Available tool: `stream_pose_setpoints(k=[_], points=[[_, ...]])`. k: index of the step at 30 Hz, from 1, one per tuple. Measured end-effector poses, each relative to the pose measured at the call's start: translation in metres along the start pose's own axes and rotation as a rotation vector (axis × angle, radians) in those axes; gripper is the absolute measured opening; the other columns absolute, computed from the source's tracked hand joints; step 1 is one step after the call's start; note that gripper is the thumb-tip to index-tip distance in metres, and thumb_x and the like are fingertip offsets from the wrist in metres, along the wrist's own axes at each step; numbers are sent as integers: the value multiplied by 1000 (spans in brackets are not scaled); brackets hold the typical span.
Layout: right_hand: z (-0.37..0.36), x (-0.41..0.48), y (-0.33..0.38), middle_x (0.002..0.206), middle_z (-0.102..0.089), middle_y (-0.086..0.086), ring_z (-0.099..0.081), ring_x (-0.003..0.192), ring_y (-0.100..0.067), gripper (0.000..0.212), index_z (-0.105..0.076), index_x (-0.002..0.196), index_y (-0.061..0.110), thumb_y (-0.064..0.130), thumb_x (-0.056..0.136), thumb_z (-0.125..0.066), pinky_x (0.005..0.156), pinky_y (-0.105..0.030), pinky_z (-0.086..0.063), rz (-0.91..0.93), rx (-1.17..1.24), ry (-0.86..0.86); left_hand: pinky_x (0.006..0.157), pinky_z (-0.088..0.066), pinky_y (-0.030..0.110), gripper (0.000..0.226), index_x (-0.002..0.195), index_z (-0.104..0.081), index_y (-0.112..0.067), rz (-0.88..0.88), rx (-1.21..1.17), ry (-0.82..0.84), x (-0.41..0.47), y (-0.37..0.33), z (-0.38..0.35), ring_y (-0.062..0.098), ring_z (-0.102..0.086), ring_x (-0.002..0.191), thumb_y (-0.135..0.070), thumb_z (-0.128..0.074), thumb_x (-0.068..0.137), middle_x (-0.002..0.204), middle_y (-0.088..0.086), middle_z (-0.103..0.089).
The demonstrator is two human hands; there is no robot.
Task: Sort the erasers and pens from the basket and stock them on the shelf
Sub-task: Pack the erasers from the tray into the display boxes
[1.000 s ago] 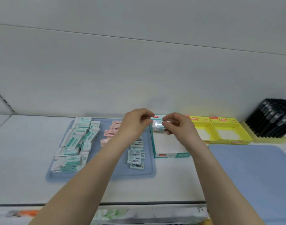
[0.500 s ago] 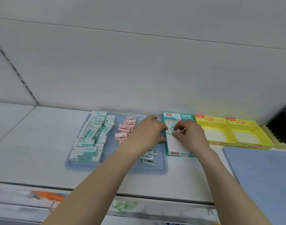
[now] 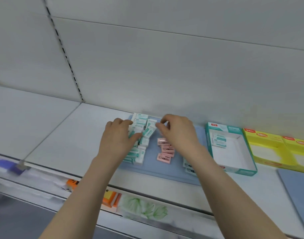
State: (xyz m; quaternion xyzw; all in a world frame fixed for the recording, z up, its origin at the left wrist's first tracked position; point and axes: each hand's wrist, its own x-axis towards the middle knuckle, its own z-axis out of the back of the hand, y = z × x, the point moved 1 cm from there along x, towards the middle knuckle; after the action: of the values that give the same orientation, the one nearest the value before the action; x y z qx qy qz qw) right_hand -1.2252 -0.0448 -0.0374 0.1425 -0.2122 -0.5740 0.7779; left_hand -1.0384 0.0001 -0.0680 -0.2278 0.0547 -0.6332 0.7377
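The green-and-white erasers point(image 3: 136, 153) lie heaped on the left half of the blue tray point(image 3: 158, 169), long sides mostly running across, and the left hand point(image 3: 118, 135) curls fingers and thumb round a few at the heap's far end. The right hand point(image 3: 178, 133), over the tray's middle, has thumb and forefinger nearly meeting beside one tilted eraser point(image 3: 148, 131) — I can't tell whether it pinches it. Its wrist hides some pink erasers point(image 3: 165, 153); right of the tray stand a teal box point(image 3: 234, 168) and yellow boxes point(image 3: 272, 140).

Lets go of the boxed erasers point(image 3: 219, 140) in the teal box point(image 3: 239, 169). Shifts both hands left over the blue tray point(image 3: 165, 169), the left hand point(image 3: 118, 135) onto the green erasers point(image 3: 139, 152), the right hand point(image 3: 178, 133) just beside them.
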Motion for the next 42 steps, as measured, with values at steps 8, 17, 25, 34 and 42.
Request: stream_pose_setpoints(k=[8, 17, 25, 34, 42], points=[[-29, 10, 29, 103, -66, -4, -60, 96, -26, 39, -56, 114, 18, 42, 85, -66, 65, -31, -36, -98, -14, 99, 82, -44, 31, 34, 111, -64, -18, -5, -101, 44, 2, -6, -3, 21, -58, 98, -41, -65, 86, 105, 1, -65], [42, -6, -47, 81, -67, 2, -61, 74, -13, 21, -70, 90, 27, 9, 80, -74, 77, -34, -54, -178, 559, -146, 81, -44, 28, 32, 120, -61, -33, -81, -340, 8, 13, -39, 3, 17, -60, 93, -24, -64, 89, 101, -6, -62], [94, -66, -157, 81, -71, -4, -59, 71, -12, 22, -73, 85, 25, 5, 79, -70, 71, -27, -46, -435, 187, 140, 74, -51, 31, 21, 102, -59, -34, -251, -618, 162, 15, -132, -25, 8, -60, 74, -19, -62, 87, 75, -10, -59], [64, -66, -152, 91, -57, 7, -57, 85, -12, 18, -75, 99, 28, 25, 81, -75, 68, -22, -39, -346, -71, 57, 72, -53, 26, 21, 104, -58, -28, -201, -695, 271, 12, -158, -49, 11, -62, 73, -15, -63, 88, 84, -9, -56], [72, -75, -138, 86, -72, -5, -67, 75, -14, 9, -68, 98, 17, 12, 90, -67, 67, -23, -53, -307, 733, -62, 78, -60, 38, 22, 104, -51, -19, -55, -1054, 412, -2, -184, -63, 22, -70, 86, -8, -62, 88, 99, 5, -61]])
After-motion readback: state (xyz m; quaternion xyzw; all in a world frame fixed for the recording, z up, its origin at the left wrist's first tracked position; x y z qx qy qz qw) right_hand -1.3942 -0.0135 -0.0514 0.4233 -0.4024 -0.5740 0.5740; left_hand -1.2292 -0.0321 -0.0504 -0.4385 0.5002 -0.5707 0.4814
